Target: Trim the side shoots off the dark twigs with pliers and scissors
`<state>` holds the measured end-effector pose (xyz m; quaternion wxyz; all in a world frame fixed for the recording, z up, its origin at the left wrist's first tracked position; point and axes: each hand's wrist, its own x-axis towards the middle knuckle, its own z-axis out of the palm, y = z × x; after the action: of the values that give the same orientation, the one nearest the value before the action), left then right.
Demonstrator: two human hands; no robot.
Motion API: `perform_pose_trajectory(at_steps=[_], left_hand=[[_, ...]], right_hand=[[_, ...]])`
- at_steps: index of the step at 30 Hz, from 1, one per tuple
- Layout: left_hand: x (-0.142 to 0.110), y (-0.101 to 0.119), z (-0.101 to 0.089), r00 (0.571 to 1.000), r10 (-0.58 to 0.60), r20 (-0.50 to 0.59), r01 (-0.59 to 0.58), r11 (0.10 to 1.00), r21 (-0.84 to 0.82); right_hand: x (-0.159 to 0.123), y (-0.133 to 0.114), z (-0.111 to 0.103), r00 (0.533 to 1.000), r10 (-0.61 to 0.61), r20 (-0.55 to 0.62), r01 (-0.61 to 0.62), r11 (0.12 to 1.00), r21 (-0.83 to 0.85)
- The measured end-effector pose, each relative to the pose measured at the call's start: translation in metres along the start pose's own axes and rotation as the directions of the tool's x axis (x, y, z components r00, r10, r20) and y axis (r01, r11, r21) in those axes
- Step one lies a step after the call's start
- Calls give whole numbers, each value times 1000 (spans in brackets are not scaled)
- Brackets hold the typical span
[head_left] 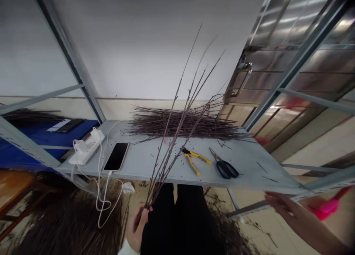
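Note:
My left hand, low in the view, is closed around the lower ends of several long thin twigs. They fan upward, crossing in front of the shelf and the wall. At the lower right, my right hand is stretched out beside the shelf's front corner, somewhat blurred, with nothing visible in it. A large heap of dark twigs lies along the back of the grey shelf. Nearer the front edge are yellow-handled pliers, jaws close to the held twigs, and black-handled scissors.
A phone with a white cable lies left of a power strip, its plugs inserted. Metal uprights frame the shelf. More twigs cover the floor. A pink object shows behind my right hand, and a wooden stool stands left.

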<state>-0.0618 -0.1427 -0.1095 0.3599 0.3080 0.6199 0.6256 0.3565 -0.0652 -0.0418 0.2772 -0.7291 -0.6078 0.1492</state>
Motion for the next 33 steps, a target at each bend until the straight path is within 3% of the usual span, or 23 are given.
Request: perform_pose_trajectory(at_steps=[2,6,10,12,15,22,29,33], left_hand=[[-1,1,3,1000,-26,4,26,999,-47],[-5,2,10,998,-48,40,52,994,-100],[-10,3,16,994,-49,97,58,994,-92],[-10,4,18,989,-67,133,80,993,-92],[-7,8,20,977,-93,193,114,988,-101],[3,37,25,935,-140,325,186,976,-114],[1,63,37,918,-198,344,255,958,-128],[2,69,42,916,-167,364,223,968,-116]], right_hand=[[11,-34,7,979,-45,198,17,990,142],[20,-113,32,898,-234,373,121,945,302],[25,-172,72,836,-404,371,150,819,553],[26,-195,90,818,-465,338,117,710,694],[25,-222,107,823,-492,283,36,542,839],[23,-243,112,911,-366,191,-42,378,925],[24,-243,101,973,-219,73,2,322,947],[18,-237,110,970,-221,98,-21,325,945]])
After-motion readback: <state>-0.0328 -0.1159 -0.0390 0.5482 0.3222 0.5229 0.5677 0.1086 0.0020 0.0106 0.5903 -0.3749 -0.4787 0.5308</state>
